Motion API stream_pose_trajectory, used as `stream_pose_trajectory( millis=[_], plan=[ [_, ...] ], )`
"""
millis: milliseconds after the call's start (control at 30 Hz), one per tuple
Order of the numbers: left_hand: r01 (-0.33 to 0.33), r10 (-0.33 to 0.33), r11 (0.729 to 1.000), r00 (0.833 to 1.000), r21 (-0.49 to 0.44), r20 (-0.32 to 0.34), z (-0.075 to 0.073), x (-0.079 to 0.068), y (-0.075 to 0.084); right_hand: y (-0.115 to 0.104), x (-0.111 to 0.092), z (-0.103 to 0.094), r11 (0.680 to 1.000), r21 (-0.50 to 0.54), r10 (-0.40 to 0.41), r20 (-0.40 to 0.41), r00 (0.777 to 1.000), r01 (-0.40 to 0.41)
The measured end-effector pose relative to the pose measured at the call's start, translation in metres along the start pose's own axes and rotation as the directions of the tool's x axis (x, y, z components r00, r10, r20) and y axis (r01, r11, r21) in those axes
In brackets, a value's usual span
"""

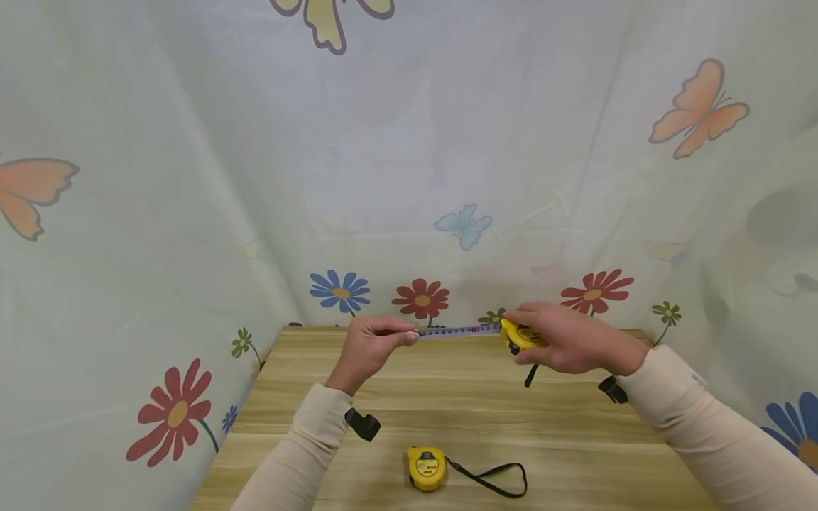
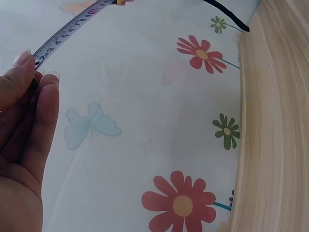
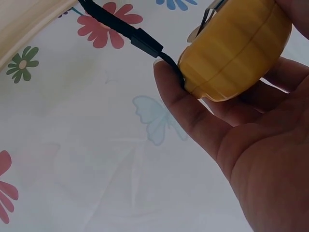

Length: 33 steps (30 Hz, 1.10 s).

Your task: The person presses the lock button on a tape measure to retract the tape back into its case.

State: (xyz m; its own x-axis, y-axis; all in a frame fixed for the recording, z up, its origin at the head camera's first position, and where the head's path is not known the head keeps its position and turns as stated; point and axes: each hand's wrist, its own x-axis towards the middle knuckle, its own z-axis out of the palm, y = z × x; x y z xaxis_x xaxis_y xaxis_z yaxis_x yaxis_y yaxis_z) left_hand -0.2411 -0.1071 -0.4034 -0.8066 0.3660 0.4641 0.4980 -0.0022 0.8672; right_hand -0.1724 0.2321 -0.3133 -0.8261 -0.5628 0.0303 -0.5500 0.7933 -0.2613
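Note:
My right hand (image 1: pixel 569 339) grips a yellow tape measure (image 1: pixel 520 336) above the far part of the table. In the right wrist view, fingers curl around its rounded yellow case (image 3: pixel 236 50), and a black wrist strap (image 3: pixel 113 24) hangs from it. A short length of blade (image 1: pixel 456 331) is drawn out to the left, its printed numbers showing. Pinched between the thumb and fingers of my left hand (image 1: pixel 373 348) is the blade's end; the left wrist view shows the blade (image 2: pixel 72 29) running taut from those fingertips. Fingers partly cover the case.
A second yellow tape measure (image 1: pixel 427 470) lies on the wooden table (image 1: pixel 447 397) near the front, its black strap (image 1: pixel 495 482) looped to the right. Pale curtains (image 1: pixel 409 163) printed with flowers and butterflies hang behind and at both sides.

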Motion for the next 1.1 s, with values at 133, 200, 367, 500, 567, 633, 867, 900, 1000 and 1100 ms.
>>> stream_pose_trajectory(
  millis=[133, 200, 367, 500, 567, 633, 867, 900, 1000, 1100],
  plan=[
    [0.02, -0.02, 1.0, 1.0, -0.008, -0.01, 0.0014, -0.0001, 0.0016, 0.0, 0.0, -0.0001, 1.0, -0.003, 0.003, -0.001, 1.0, -0.003],
    [0.028, -0.028, 1.0, 1.0, -0.006, -0.011, 0.0021, 0.0001, 0.0019, -0.0001, 0.0002, 0.0, 1.0, -0.008, 0.003, -0.002, 1.0, -0.003],
    [0.038, -0.038, 0.999, 0.999, 0.005, -0.001, 0.0035, 0.0011, 0.0019, -0.0009, -0.0006, -0.0001, 1.0, -0.009, 0.015, 0.009, 1.0, -0.015],
    [0.038, -0.038, 0.999, 0.999, 0.009, -0.015, 0.004, 0.0025, 0.0018, -0.0013, -0.0007, -0.001, 1.0, -0.012, 0.003, 0.002, 1.0, -0.003],
    [0.037, -0.037, 0.999, 0.999, 0.009, -0.019, 0.0042, 0.0031, 0.002, -0.0017, -0.0002, -0.0016, 1.0, -0.014, -0.004, -0.003, 1.0, 0.004],
    [0.038, -0.038, 0.999, 0.999, 0.004, -0.017, 0.0044, 0.0034, 0.0021, -0.0021, 0.0, -0.0019, 1.0, -0.019, 0.001, -0.004, 1.0, -0.001],
    [0.048, -0.048, 0.999, 0.999, 0.006, -0.014, 0.0058, 0.0036, 0.0033, -0.0033, 0.0003, -0.0028, 1.0, -0.019, -0.015, -0.011, 1.0, 0.014],
    [0.047, -0.047, 0.999, 0.999, 0.008, -0.015, 0.0062, 0.0037, 0.0035, -0.0036, 0.0005, -0.0031, 1.0, -0.019, -0.021, -0.013, 1.0, 0.02],
    [0.042, -0.042, 0.999, 0.999, 0.008, -0.013, 0.007, 0.0035, 0.0044, -0.0041, 0.0005, -0.0036, 1.0, -0.017, -0.027, -0.012, 1.0, 0.027],
    [0.037, -0.037, 0.999, 0.999, 0.009, -0.011, 0.0075, 0.0032, 0.0046, -0.0044, 0.0003, -0.0031, 1.0, -0.021, -0.017, -0.016, 1.0, 0.017]
  ],
)
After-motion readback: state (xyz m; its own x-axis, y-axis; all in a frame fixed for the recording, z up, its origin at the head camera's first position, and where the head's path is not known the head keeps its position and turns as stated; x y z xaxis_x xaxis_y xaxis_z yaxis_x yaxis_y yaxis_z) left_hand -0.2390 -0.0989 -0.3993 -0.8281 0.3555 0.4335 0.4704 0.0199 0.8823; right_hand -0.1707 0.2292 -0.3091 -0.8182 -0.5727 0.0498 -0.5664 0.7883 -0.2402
